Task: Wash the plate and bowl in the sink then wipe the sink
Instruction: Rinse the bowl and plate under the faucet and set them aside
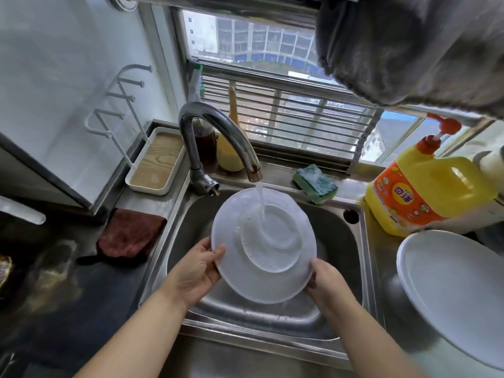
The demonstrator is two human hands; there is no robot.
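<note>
I'm mid-rinse: my left hand [195, 271] and right hand [326, 282] each grip the plate [261, 246] by its rim over the sink [341, 241], tilted under the tap's [218, 126] stream. Next I'd judge turning it to flush the remaining suds.

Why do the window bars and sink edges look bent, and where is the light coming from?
Head view: the wide-angle lens bows the window bars and sink rim; daylight enters through that window, glinting on the faucet; the plate, gripped by the left hand and right hand, looks hazy under running water.
</note>
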